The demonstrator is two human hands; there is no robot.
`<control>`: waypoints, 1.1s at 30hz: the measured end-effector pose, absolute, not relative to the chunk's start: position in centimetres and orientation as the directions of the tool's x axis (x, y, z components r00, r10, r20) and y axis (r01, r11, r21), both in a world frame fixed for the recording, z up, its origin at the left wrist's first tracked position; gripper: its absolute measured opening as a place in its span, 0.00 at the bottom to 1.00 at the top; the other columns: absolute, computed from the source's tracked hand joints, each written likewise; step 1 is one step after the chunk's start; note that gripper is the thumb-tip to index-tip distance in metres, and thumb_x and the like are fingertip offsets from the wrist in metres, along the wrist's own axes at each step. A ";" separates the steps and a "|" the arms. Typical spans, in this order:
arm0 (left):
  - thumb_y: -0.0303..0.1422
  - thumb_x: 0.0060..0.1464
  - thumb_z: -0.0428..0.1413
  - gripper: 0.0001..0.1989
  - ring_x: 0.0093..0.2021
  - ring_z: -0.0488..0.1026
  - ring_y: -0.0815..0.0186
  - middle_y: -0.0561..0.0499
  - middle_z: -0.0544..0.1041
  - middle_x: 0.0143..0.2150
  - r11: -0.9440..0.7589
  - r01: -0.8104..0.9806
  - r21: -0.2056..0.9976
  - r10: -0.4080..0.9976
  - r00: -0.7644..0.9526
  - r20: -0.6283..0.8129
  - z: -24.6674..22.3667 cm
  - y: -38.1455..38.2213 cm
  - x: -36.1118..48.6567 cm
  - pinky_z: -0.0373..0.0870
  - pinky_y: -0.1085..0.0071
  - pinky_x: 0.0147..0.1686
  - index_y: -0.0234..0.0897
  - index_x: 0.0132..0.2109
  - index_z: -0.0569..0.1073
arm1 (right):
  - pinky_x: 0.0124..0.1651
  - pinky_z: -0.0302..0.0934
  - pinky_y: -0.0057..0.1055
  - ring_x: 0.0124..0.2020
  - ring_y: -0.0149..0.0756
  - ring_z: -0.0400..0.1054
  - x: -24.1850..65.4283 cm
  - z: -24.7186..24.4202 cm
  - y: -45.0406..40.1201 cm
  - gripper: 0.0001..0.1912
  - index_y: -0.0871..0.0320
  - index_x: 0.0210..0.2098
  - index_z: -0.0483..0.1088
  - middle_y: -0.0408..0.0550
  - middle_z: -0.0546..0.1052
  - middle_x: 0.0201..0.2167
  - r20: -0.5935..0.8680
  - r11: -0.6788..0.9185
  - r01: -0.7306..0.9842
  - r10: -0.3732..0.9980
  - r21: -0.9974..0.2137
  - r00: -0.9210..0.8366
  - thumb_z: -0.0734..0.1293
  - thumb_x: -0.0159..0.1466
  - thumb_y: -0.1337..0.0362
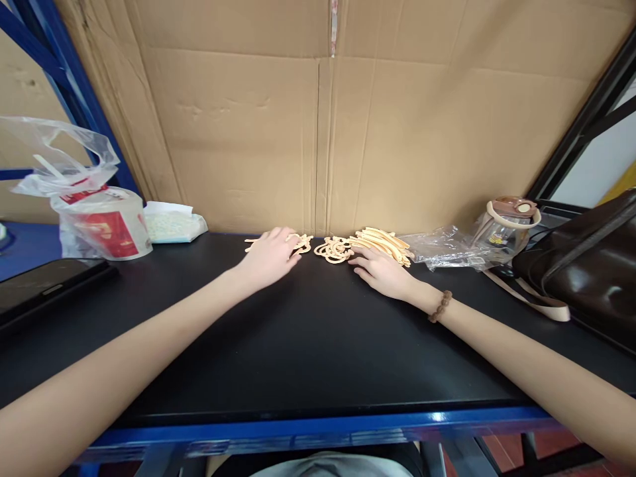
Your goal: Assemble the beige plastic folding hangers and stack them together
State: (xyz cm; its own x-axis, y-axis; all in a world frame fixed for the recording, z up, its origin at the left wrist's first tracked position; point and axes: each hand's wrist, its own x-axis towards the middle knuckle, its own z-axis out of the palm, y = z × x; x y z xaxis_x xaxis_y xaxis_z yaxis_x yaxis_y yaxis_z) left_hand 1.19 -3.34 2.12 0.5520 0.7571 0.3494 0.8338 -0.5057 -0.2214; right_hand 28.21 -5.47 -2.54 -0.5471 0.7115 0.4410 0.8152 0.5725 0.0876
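While the left hand (272, 257) covers part of the left pile (304, 244) in the head view, whether it grips anything cannot be told. The right hand (382, 271) is released, fingers loosely spread at the near edge of the strips (381, 242), with the rings (332, 249) just left. All lie on the table's (298, 351) far side, between a cup (112, 232) and a bottle (504, 232).

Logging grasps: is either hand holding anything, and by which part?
Cannot be told: left hand and right hand are at pale pieces; any grip is hidden.
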 end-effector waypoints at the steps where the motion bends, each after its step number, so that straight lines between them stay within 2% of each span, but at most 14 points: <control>1: 0.34 0.61 0.46 0.20 0.57 0.64 0.50 0.37 0.68 0.58 -0.469 0.855 -0.219 0.785 0.518 0.340 2.4 -2.8 0.5 0.61 0.58 0.55 0.29 0.57 0.67 | 0.60 0.58 0.48 0.60 0.48 0.61 28.3 -2.6 -5.4 0.17 0.61 0.49 0.72 0.57 0.67 0.59 0.440 0.582 0.809 0.707 0.084 -0.554 0.56 0.68 0.67; 5: 0.37 0.60 0.45 0.22 0.55 0.67 0.48 0.36 0.72 0.55 -0.361 0.909 -0.209 0.872 0.409 0.271 2.9 -1.2 -1.5 0.62 0.58 0.51 0.29 0.57 0.68 | 0.63 0.55 0.48 0.63 0.45 0.58 28.3 -2.7 -4.9 0.19 0.60 0.51 0.72 0.53 0.65 0.62 0.429 0.625 0.776 0.682 0.077 -0.592 0.55 0.66 0.72; 10: 0.37 0.60 0.44 0.19 0.50 0.72 0.49 0.40 0.78 0.47 -0.342 0.918 -0.200 0.901 0.381 0.207 3.2 -0.6 -2.3 0.64 0.60 0.47 0.33 0.50 0.73 | 0.64 0.55 0.46 0.63 0.44 0.57 28.3 -2.8 -4.4 0.23 0.62 0.52 0.71 0.54 0.66 0.61 0.409 0.654 0.754 0.672 0.065 -0.618 0.54 0.63 0.76; 16: 0.32 0.57 0.46 0.15 0.47 0.74 0.56 0.46 0.79 0.46 -0.315 0.937 -0.152 0.908 0.344 0.240 3.3 -0.5 -2.4 0.63 0.65 0.47 0.38 0.45 0.75 | 0.62 0.57 0.44 0.61 0.43 0.60 28.2 -2.8 -4.5 0.24 0.63 0.52 0.72 0.54 0.69 0.58 0.418 0.669 0.741 0.655 0.067 -0.629 0.54 0.61 0.78; 23: 0.32 0.54 0.48 0.14 0.41 0.76 0.55 0.46 0.80 0.41 -0.242 0.969 -0.040 0.926 0.243 0.288 3.2 -0.6 -2.4 0.65 0.69 0.34 0.38 0.43 0.76 | 0.60 0.60 0.45 0.59 0.45 0.63 28.2 -2.8 -4.6 0.20 0.63 0.50 0.72 0.56 0.71 0.55 0.442 0.649 0.755 0.652 0.093 -0.616 0.55 0.65 0.73; 28: 0.32 0.53 0.50 0.12 0.40 0.76 0.55 0.48 0.81 0.38 -0.255 0.966 0.047 0.921 0.227 0.317 3.2 -0.6 -2.4 0.66 0.69 0.32 0.40 0.40 0.78 | 0.58 0.61 0.43 0.57 0.44 0.64 27.9 -2.4 -5.0 0.19 0.62 0.50 0.71 0.56 0.71 0.54 0.476 0.609 0.782 0.653 0.132 -0.589 0.55 0.65 0.73; 33: 0.33 0.52 0.53 0.12 0.41 0.77 0.55 0.48 0.81 0.39 -0.265 0.955 0.133 0.909 0.202 0.363 3.4 -0.5 -2.4 0.68 0.69 0.34 0.39 0.41 0.79 | 0.56 0.61 0.49 0.55 0.50 0.63 27.1 -1.8 -6.1 0.19 0.64 0.53 0.68 0.57 0.69 0.56 0.551 0.528 0.834 0.654 0.159 -0.519 0.56 0.66 0.70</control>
